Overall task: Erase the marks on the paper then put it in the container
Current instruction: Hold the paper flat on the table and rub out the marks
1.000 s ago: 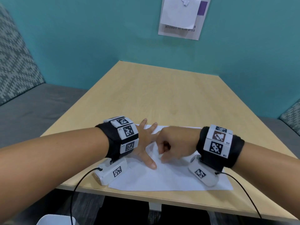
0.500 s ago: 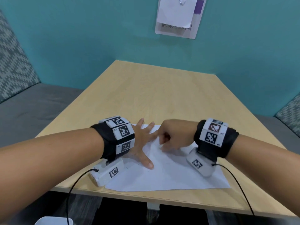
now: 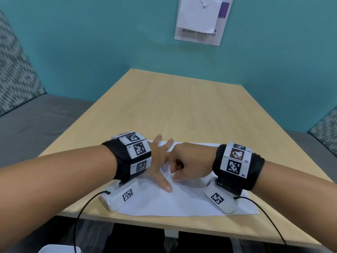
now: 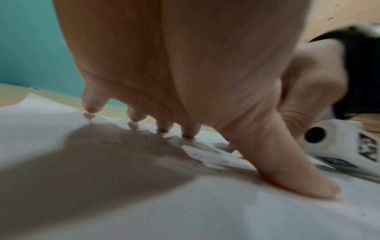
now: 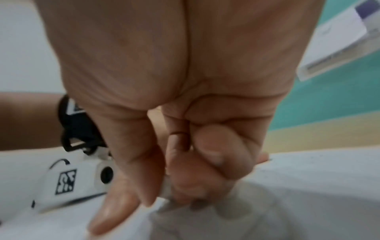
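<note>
A white sheet of paper (image 3: 182,203) lies at the near edge of the wooden table (image 3: 182,110). My left hand (image 3: 161,167) presses flat on its upper left part with fingers spread; the left wrist view shows the fingertips (image 4: 92,107) and thumb down on the paper (image 4: 226,219). Just to the right, my right hand (image 3: 184,167) is curled, and thumb and fingers pinch a small white eraser (image 5: 166,190) against the paper (image 5: 308,194). Faint grey marks and eraser crumbs (image 4: 127,139) lie under the left palm. The hands touch side by side.
The rim of a white container (image 3: 60,249) shows below the table's near left corner. Grey benches (image 3: 36,121) flank the table, and a teal wall with a sign (image 3: 202,21) stands behind. Cables hang from both wrist cameras over the near edge.
My right hand rubbed the eraser away across the paper and then back toward me. The left hand has stayed pressed in the same spot.
</note>
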Action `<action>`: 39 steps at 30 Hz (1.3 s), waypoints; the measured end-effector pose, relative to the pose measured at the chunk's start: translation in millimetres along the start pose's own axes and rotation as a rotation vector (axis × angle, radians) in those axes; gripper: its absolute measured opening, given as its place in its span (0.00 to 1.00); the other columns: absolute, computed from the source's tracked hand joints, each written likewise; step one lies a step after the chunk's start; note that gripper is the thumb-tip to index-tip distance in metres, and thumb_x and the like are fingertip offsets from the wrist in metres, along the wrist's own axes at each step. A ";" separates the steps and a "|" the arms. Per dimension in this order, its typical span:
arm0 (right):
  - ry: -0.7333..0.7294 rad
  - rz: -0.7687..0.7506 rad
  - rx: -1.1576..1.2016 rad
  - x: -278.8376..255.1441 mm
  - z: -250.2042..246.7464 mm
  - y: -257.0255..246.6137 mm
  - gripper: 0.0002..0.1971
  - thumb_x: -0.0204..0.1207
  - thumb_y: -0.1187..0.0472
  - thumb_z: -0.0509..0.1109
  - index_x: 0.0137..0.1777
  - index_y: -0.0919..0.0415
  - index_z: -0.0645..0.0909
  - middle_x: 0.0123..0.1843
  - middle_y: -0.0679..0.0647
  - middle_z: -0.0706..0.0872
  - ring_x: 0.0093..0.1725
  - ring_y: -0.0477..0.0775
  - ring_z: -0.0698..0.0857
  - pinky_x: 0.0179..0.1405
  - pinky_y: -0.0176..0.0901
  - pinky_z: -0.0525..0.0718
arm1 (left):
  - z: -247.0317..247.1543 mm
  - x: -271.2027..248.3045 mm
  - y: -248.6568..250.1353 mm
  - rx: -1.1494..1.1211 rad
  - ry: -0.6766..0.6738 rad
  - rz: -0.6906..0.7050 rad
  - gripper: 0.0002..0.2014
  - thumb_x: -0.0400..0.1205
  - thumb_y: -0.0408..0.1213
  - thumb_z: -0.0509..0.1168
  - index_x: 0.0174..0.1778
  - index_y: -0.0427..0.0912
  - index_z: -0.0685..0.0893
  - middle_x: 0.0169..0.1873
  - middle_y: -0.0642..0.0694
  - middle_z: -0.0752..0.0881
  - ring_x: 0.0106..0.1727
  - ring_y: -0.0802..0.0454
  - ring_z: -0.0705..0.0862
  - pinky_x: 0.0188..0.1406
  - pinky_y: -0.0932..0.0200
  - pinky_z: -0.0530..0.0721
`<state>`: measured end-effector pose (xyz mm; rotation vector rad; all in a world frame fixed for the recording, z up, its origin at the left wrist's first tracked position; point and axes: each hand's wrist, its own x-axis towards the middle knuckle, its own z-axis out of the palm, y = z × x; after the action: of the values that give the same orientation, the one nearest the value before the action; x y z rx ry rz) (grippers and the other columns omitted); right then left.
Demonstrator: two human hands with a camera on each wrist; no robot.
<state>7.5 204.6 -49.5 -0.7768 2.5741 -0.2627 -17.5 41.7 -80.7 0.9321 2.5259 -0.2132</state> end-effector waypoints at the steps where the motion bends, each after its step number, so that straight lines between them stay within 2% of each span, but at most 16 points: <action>1: 0.002 0.003 -0.005 1.2 -2.5 0.9 0.05 0.72 0.58 0.76 0.41 0.58 0.85 0.31 0.43 0.81 0.29 0.41 0.77 0.28 0.27 0.74 | 0.1 0.5 -0.8 -0.011 0.002 -0.001 0.54 0.68 0.76 0.66 0.84 0.68 0.42 0.84 0.50 0.29 0.82 0.32 0.27 0.79 0.25 0.41; 4: 0.074 0.103 -0.033 4.8 -19.0 17.3 0.05 0.72 0.57 0.76 0.39 0.57 0.85 0.33 0.49 0.87 0.31 0.46 0.80 0.32 0.35 0.77 | -0.7 1.7 -0.4 0.021 -0.008 -0.005 0.58 0.67 0.78 0.65 0.82 0.70 0.32 0.84 0.50 0.29 0.83 0.31 0.28 0.77 0.24 0.39; 6: 0.066 0.104 -0.049 2.8 -16.2 17.5 0.06 0.72 0.58 0.76 0.41 0.60 0.86 0.37 0.53 0.89 0.33 0.48 0.81 0.35 0.40 0.80 | -1.0 1.4 1.6 0.035 -0.007 -0.008 0.58 0.67 0.77 0.65 0.82 0.69 0.30 0.85 0.48 0.30 0.83 0.31 0.28 0.77 0.25 0.38; 9: -0.028 0.026 -0.052 -5.1 -6.3 5.3 0.07 0.72 0.56 0.76 0.43 0.60 0.86 0.39 0.51 0.89 0.34 0.46 0.81 0.36 0.36 0.80 | -1.9 -0.7 1.4 0.034 0.008 0.009 0.57 0.68 0.76 0.66 0.82 0.69 0.32 0.85 0.47 0.31 0.83 0.29 0.29 0.77 0.25 0.39; 13: 0.054 0.145 -0.039 -5.1 -20.5 28.4 0.08 0.70 0.56 0.77 0.42 0.61 0.86 0.33 0.46 0.86 0.30 0.45 0.81 0.31 0.35 0.79 | -1.3 2.2 -1.3 0.054 -0.019 -0.024 0.62 0.66 0.80 0.62 0.83 0.63 0.28 0.85 0.51 0.29 0.83 0.32 0.29 0.78 0.22 0.43; 16: 0.066 0.156 -0.051 -3.4 -18.0 33.7 0.09 0.71 0.57 0.75 0.41 0.65 0.85 0.30 0.46 0.83 0.27 0.46 0.78 0.30 0.36 0.77 | -0.9 1.8 -1.8 0.055 -0.029 -0.035 0.62 0.65 0.80 0.62 0.83 0.62 0.29 0.85 0.52 0.30 0.83 0.33 0.28 0.78 0.21 0.44; 21: 0.019 0.188 0.028 -5.4 -25.9 38.0 0.07 0.70 0.58 0.78 0.39 0.58 0.84 0.24 0.44 0.84 0.23 0.44 0.81 0.26 0.34 0.78 | -9.2 -0.7 5.2 0.117 -0.038 -0.024 0.61 0.68 0.79 0.62 0.84 0.60 0.31 0.85 0.50 0.30 0.83 0.34 0.28 0.77 0.23 0.39; 26: 0.054 0.169 0.014 -6.4 -20.5 37.7 0.06 0.71 0.59 0.77 0.39 0.60 0.84 0.27 0.48 0.84 0.23 0.44 0.80 0.27 0.34 0.77 | -18.2 8.0 16.7 0.086 -0.071 0.034 0.60 0.67 0.77 0.66 0.81 0.68 0.29 0.85 0.51 0.31 0.84 0.35 0.31 0.77 0.24 0.43; 28: 0.076 0.148 -0.018 -10.7 -17.2 31.7 0.06 0.71 0.59 0.76 0.39 0.61 0.85 0.28 0.48 0.84 0.25 0.43 0.78 0.29 0.34 0.75 | -12.4 9.4 16.3 0.052 -0.047 0.049 0.58 0.67 0.76 0.67 0.82 0.70 0.32 0.85 0.52 0.31 0.85 0.36 0.31 0.77 0.25 0.41; 30: 0.015 0.070 -0.022 -16.5 -5.7 19.7 0.07 0.71 0.58 0.75 0.40 0.62 0.85 0.31 0.51 0.86 0.28 0.44 0.77 0.30 0.35 0.76 | -8.4 8.0 18.5 0.009 -0.015 0.079 0.55 0.68 0.74 0.69 0.84 0.69 0.42 0.85 0.52 0.31 0.84 0.37 0.30 0.78 0.28 0.37; 32: -0.049 0.002 0.004 -21.0 2.9 9.4 0.07 0.72 0.57 0.76 0.41 0.59 0.83 0.32 0.47 0.84 0.29 0.41 0.77 0.31 0.31 0.76 | -6.3 5.5 19.1 -0.026 0.011 0.098 0.51 0.70 0.70 0.70 0.85 0.67 0.49 0.85 0.51 0.31 0.84 0.38 0.28 0.78 0.33 0.33; 34: -0.035 0.016 -0.010 -19.2 -3.0 14.2 0.05 0.72 0.56 0.76 0.42 0.56 0.84 0.33 0.42 0.83 0.30 0.40 0.78 0.32 0.30 0.75 | -6.0 6.0 17.7 -0.023 0.010 0.089 0.54 0.68 0.72 0.70 0.84 0.70 0.44 0.85 0.51 0.30 0.84 0.37 0.29 0.78 0.30 0.35; 36: 0.028 0.080 -0.046 -16.3 -14.5 23.1 0.05 0.71 0.57 0.77 0.40 0.55 0.84 0.32 0.42 0.83 0.30 0.41 0.78 0.33 0.33 0.75 | -8.7 5.2 19.3 0.009 -0.007 0.085 0.57 0.68 0.73 0.69 0.83 0.70 0.36 0.85 0.51 0.29 0.84 0.37 0.29 0.78 0.30 0.35; 37: 0.039 0.092 -0.049 -16.0 -15.5 24.7 0.05 0.71 0.57 0.77 0.39 0.55 0.84 0.31 0.43 0.83 0.30 0.42 0.78 0.32 0.34 0.75 | -9.2 4.9 20.9 0.013 -0.016 0.084 0.56 0.70 0.72 0.69 0.83 0.68 0.36 0.85 0.51 0.30 0.84 0.38 0.29 0.78 0.32 0.34; 39: -0.005 0.045 -0.022 -16.3 -7.4 17.0 0.06 0.71 0.57 0.77 0.40 0.58 0.84 0.34 0.48 0.86 0.31 0.44 0.80 0.32 0.35 0.78 | -11.6 2.5 22.1 0.004 -0.023 0.084 0.51 0.71 0.70 0.69 0.85 0.67 0.46 0.85 0.50 0.31 0.84 0.38 0.28 0.78 0.34 0.33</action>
<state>8.1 228.2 -42.3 -0.7255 2.5900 -0.2187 -8.9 63.3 -71.3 1.0289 2.4605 -0.2019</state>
